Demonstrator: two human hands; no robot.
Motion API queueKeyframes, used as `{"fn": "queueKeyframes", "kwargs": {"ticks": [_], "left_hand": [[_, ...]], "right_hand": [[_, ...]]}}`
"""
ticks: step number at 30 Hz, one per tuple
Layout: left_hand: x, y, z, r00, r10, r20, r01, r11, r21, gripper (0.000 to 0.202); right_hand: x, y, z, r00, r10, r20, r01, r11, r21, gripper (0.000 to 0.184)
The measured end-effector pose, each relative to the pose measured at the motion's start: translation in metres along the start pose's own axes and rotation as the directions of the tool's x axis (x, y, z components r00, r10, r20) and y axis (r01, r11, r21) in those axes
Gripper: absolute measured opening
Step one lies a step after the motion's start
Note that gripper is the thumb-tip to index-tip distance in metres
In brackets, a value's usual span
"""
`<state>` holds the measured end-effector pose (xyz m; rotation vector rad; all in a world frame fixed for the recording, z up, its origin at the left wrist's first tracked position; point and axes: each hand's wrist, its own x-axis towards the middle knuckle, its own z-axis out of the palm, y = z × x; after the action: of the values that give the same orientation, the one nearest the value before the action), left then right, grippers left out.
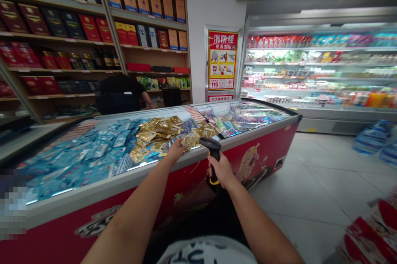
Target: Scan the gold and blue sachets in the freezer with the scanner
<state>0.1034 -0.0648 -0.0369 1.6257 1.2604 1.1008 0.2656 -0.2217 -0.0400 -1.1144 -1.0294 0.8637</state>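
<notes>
My right hand (221, 169) is closed round the grip of a black handheld barcode scanner (211, 146), whose head points at the chest freezer (161, 175). My left hand (175, 149) reaches over the freezer's front rim and pinches a gold packet (190, 140) at the edge of a heap of gold packets (156, 133). Blue packets (89, 154) fill the left half of the freezer.
A person in black (119, 93) stands behind the freezer. Wooden shelves of boxed goods (77, 28) line the back wall. An open refrigerated case (319, 69) runs along the right. Water bottle packs (376, 140) and red cartons (372, 231) stand on the tiled floor.
</notes>
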Motion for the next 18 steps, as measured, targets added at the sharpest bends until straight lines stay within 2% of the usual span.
{"fn": "queueKeyframes", "kwargs": {"ticks": [3,5,8,10,11,13,16,18], "left_hand": [[0.005,0.003,0.002,0.997,0.016,0.082,-0.02,0.999,0.048,0.045],[0.007,0.003,-0.001,0.997,0.065,0.052,-0.073,0.983,0.171,0.046],[0.009,0.001,-0.016,0.968,0.22,-0.122,-0.13,0.853,0.506,0.041],[0.008,-0.003,-0.03,0.927,0.25,-0.279,-0.007,0.756,0.655,0.038],[0.007,-0.005,-0.037,0.906,0.232,-0.354,0.076,0.734,0.675,0.038],[0.007,-0.01,-0.049,0.88,0.161,-0.447,0.188,0.745,0.639,0.037],[0.009,-0.012,-0.063,0.887,0.07,-0.457,0.195,0.84,0.506,0.03],[0.011,-0.011,-0.07,0.888,0.034,-0.459,0.198,0.872,0.448,0.025]], "right_hand": [[0.0,0.001,-0.001,1.0,0.012,-0.001,-0.012,1.0,0.0,0.019],[0.0,0.003,-0.002,1.0,0.015,-0.004,-0.015,1.0,-0.001,0.02],[0.0,0.007,-0.004,1.0,0.018,-0.01,-0.018,1.0,0.0,0.021],[0.001,0.01,-0.006,1.0,0.024,-0.01,-0.024,1.0,0.003,0.021],[0.001,0.011,-0.007,1.0,0.027,-0.009,-0.027,1.0,0.008,0.021],[0.002,0.013,-0.008,0.999,0.034,-0.006,-0.034,0.999,0.018,0.021],[0.001,0.014,-0.007,0.999,0.036,-0.001,-0.036,0.999,0.023,0.022],[0.001,0.013,-0.006,0.999,0.042,0.003,-0.042,0.999,0.023,0.022]]}}
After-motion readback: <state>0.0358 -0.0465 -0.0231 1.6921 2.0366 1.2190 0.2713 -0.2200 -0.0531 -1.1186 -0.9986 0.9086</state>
